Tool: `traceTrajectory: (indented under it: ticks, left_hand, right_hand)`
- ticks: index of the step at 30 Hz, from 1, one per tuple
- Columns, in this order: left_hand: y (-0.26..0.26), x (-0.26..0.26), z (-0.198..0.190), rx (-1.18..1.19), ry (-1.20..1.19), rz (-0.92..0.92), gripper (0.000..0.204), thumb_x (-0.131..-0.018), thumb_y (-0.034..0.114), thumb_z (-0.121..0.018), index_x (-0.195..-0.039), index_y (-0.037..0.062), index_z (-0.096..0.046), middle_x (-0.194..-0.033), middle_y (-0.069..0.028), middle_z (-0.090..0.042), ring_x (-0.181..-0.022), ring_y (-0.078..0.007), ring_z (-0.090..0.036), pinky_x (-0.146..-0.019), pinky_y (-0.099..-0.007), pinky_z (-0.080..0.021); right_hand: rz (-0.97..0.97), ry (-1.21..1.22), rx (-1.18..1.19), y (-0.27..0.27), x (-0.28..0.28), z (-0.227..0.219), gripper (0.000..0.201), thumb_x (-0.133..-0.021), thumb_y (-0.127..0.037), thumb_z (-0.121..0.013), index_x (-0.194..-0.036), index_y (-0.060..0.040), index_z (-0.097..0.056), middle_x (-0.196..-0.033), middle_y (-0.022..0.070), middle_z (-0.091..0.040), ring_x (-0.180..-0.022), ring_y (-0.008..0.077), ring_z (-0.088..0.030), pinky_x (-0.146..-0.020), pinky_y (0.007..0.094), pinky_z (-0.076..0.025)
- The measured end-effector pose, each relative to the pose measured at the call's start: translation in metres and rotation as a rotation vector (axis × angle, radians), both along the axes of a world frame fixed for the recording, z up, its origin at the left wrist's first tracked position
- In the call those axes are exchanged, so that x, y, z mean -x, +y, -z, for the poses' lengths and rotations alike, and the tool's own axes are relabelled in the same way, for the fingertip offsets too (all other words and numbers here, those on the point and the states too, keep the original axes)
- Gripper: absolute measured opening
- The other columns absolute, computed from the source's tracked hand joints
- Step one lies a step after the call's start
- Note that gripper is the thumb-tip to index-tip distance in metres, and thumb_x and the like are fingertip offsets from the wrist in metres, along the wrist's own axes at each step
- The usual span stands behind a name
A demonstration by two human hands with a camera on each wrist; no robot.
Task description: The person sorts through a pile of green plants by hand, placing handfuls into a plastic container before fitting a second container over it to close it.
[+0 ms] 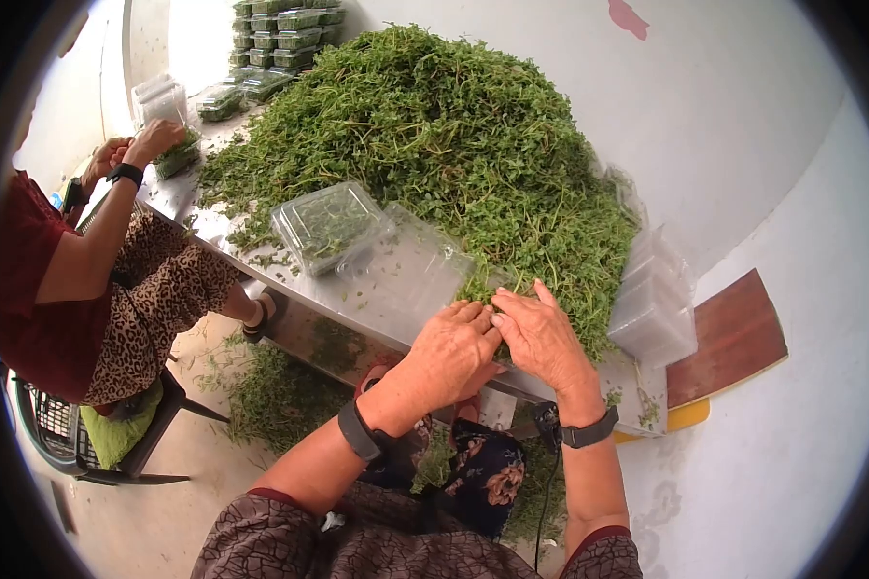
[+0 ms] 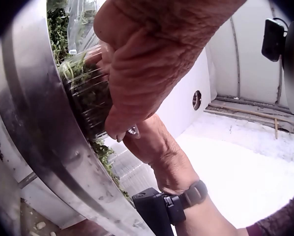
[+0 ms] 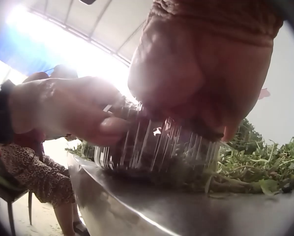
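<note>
At the table's near edge stands a clear ribbed plastic container (image 3: 132, 147) with leafy greens (image 2: 75, 71) in it. My left hand (image 1: 454, 352) grips it, the thumb (image 3: 112, 125) against its side and the other fingers over the top. My right hand (image 1: 547, 333) bends down over the container's top, close against the left fingers; its fingertips are largely hidden. To the left lies an open clear container (image 1: 323, 227) of greens, its empty half (image 1: 410, 261) spread toward the hands.
A large heap of greens (image 1: 434, 125) covers much of the metal table (image 1: 357, 307). Stacked clear containers (image 1: 652, 299) stand at right; filled boxes (image 1: 280, 39) are piled at the back left. Another person (image 1: 77, 261) sits at left, hands at a box. Greens (image 1: 280, 396) lie below.
</note>
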State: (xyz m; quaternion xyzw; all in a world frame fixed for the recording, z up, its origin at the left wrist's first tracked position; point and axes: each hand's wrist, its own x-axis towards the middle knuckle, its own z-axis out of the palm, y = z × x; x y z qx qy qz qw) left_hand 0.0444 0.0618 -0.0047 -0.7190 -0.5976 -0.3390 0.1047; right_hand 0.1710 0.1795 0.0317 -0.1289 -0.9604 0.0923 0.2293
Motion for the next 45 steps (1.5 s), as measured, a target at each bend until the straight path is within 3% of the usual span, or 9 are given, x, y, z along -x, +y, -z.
traceTrajectory:
  ticks: [7,15,19,27,33,36,38,44,45]
  left_hand:
    - [0.002,0.0,0.001,0.001,0.01,-0.016,0.048,-0.065,0.02,-0.078,-0.103,-0.0059,-0.062,-0.111,-0.021,-0.063,-0.109,-0.0358,-0.059,-0.099,-0.0427,-0.045]
    - [0.003,0.0,0.003,0.03,0.062,-0.028,0.046,-0.07,0.023,-0.076,-0.103,-0.0045,-0.063,-0.115,-0.0214,-0.061,-0.111,-0.0355,-0.058,-0.098,-0.0423,-0.044]
    - [0.001,-0.001,-0.002,0.067,0.071,-0.032,0.043,-0.071,0.024,-0.076,-0.102,-0.0034,-0.063,-0.116,-0.0214,-0.061,-0.111,-0.0354,-0.058,-0.098,-0.0417,-0.044]
    - [0.0,0.0,-0.003,0.057,0.075,-0.04,0.045,-0.068,0.023,-0.077,-0.102,-0.0023,-0.063,-0.118,-0.0217,-0.06,-0.112,-0.0349,-0.057,-0.099,-0.0413,-0.044]
    - [0.0,0.0,-0.003,0.071,0.099,-0.037,0.044,-0.067,0.022,-0.076,-0.102,-0.0019,-0.064,-0.118,-0.0216,-0.06,-0.113,-0.0349,-0.057,-0.1,-0.0412,-0.043]
    - [0.001,-0.001,-0.001,0.058,0.106,-0.051,0.043,-0.067,0.022,-0.076,-0.101,-0.0021,-0.064,-0.118,-0.0218,-0.06,-0.114,-0.035,-0.056,-0.101,-0.0412,-0.043]
    - [0.0,-0.001,-0.002,0.069,0.094,-0.047,0.043,-0.067,0.022,-0.076,-0.1,-0.0025,-0.063,-0.117,-0.022,-0.06,-0.114,-0.0351,-0.056,-0.101,-0.0412,-0.043]
    - [0.001,-0.002,0.0,0.063,0.074,-0.04,0.042,-0.067,0.021,-0.076,-0.099,-0.0036,-0.063,-0.117,-0.0225,-0.061,-0.114,-0.0356,-0.056,-0.101,-0.0417,-0.043]
    - [0.002,-0.002,0.001,0.039,0.072,-0.047,0.043,-0.066,0.02,-0.076,-0.099,-0.0037,-0.063,-0.116,-0.0225,-0.061,-0.113,-0.0356,-0.056,-0.101,-0.0418,-0.043]
  right_hand:
    - [0.117,-0.24,0.063,0.004,0.016,-0.009,0.034,-0.098,-0.029,-0.043,-0.104,-0.002,-0.063,-0.087,0.0227,-0.067,-0.092,0.0379,-0.061,-0.109,0.0538,-0.031]
    - [0.017,0.018,0.076,0.006,0.001,-0.015,0.031,-0.094,-0.023,-0.054,-0.116,-0.0035,-0.064,-0.125,0.0153,-0.062,-0.111,0.0324,-0.06,-0.105,0.0469,-0.037]
    - [0.066,0.18,0.088,0.003,-0.011,-0.031,0.03,-0.086,-0.01,-0.063,-0.115,-0.0009,-0.064,-0.125,0.0161,-0.062,-0.11,0.0336,-0.061,-0.094,0.0395,-0.047]
    - [0.134,0.214,0.078,0.013,-0.013,-0.021,0.036,-0.088,-0.012,-0.062,-0.122,0.0007,-0.058,-0.122,0.0221,-0.062,-0.104,0.0377,-0.063,-0.089,0.04,-0.05]
    - [0.202,0.202,0.403,0.025,0.003,-0.008,0.038,-0.093,-0.007,-0.056,-0.129,0.0034,-0.053,-0.123,0.0209,-0.062,-0.116,0.027,-0.06,-0.095,0.0337,-0.047]
    - [0.159,0.287,0.526,0.03,0.009,-0.004,0.036,-0.092,-0.007,-0.057,-0.127,0.0045,-0.055,-0.118,0.0187,-0.065,-0.11,0.0233,-0.062,-0.091,0.032,-0.049]
    - [0.185,0.296,0.552,0.03,0.012,-0.002,0.032,-0.089,-0.008,-0.061,-0.12,0.0001,-0.061,-0.107,0.0207,-0.068,-0.101,0.0278,-0.066,-0.083,0.0336,-0.052]
    - [0.231,0.263,0.238,0.026,0.013,0.0,0.026,-0.083,-0.005,-0.063,-0.108,-0.004,-0.068,-0.101,0.0154,-0.07,-0.096,0.0291,-0.065,-0.083,0.0361,-0.051]
    - [0.307,0.246,0.185,0.021,0.014,-0.005,0.026,-0.084,-0.004,-0.062,-0.109,-0.0039,-0.068,-0.11,0.0145,-0.068,-0.102,0.0273,-0.064,-0.088,0.0357,-0.049]
